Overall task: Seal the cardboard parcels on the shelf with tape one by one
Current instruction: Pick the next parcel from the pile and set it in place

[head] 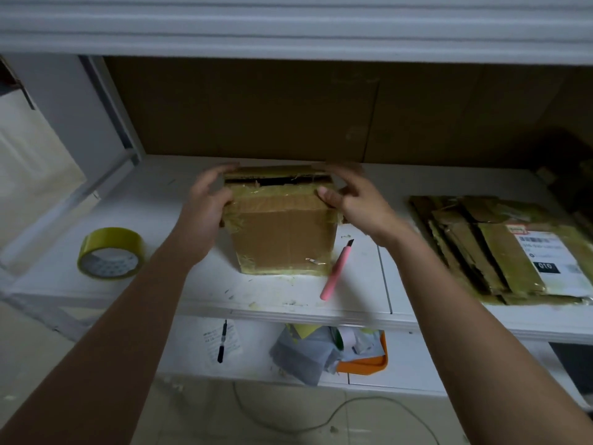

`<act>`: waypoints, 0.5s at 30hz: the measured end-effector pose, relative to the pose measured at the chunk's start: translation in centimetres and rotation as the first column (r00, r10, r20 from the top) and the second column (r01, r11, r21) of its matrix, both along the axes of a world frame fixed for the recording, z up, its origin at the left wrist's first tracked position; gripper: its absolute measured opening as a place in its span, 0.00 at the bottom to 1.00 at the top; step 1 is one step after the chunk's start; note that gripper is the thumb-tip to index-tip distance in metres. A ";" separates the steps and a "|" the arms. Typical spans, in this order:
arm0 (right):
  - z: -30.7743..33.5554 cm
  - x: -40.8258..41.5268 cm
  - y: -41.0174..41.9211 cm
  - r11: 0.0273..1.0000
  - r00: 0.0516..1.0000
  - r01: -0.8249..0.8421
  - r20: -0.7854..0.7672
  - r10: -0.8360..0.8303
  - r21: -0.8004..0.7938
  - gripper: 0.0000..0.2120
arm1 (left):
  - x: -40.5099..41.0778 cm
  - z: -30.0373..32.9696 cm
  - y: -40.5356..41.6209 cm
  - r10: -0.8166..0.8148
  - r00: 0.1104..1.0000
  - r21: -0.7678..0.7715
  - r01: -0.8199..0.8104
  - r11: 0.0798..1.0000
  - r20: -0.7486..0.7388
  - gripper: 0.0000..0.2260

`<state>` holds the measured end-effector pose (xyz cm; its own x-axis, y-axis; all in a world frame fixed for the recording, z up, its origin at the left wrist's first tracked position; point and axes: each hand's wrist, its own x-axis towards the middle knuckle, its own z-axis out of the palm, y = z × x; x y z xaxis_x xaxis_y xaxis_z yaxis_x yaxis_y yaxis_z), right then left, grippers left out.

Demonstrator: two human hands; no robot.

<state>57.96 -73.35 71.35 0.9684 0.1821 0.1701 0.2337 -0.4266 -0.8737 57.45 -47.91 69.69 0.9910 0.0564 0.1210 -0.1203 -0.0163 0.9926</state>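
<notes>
We see a brown cardboard box (282, 232) with shiny yellow-green tape on its edges, standing on a white shelf (205, 284). Left of the box lies a yellow-green tape roll (110, 253) with a white inside that has a grey dotted pattern. Right of the box lies a pink knife (337, 272) with a black tip. Further right of the box are flat brown cardboard pieces (494, 248) with yellow-green tape and a white label with a black patch. Below the box we see a black pen (222, 341) on white paper and an orange tray (365, 361).
</notes>
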 end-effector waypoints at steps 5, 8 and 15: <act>-1.6 0.1 0.1 0.998 0.990 0.022 0.135 -0.029 0.055 0.15 | -0.6 -1.4 0.1 -0.028 1.000 -0.060 0.028 0.998 -0.002 0.15; -1.7 0.5 0.5 0.990 0.992 -0.009 0.124 -0.008 0.137 0.14 | -0.4 -1.5 0.8 0.033 0.995 0.085 -0.041 0.996 0.098 0.14; -1.9 1.8 3.6 0.982 0.993 -0.007 0.113 -0.015 0.188 0.16 | 0.8 -1.7 1.1 0.131 0.991 0.104 -0.131 0.986 0.015 0.11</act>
<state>59.80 -69.74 69.45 0.9415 0.1330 0.3096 0.3345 -0.2588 -0.9062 58.21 -46.84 68.00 0.9749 0.1723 0.1409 -0.1181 -0.1361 0.9836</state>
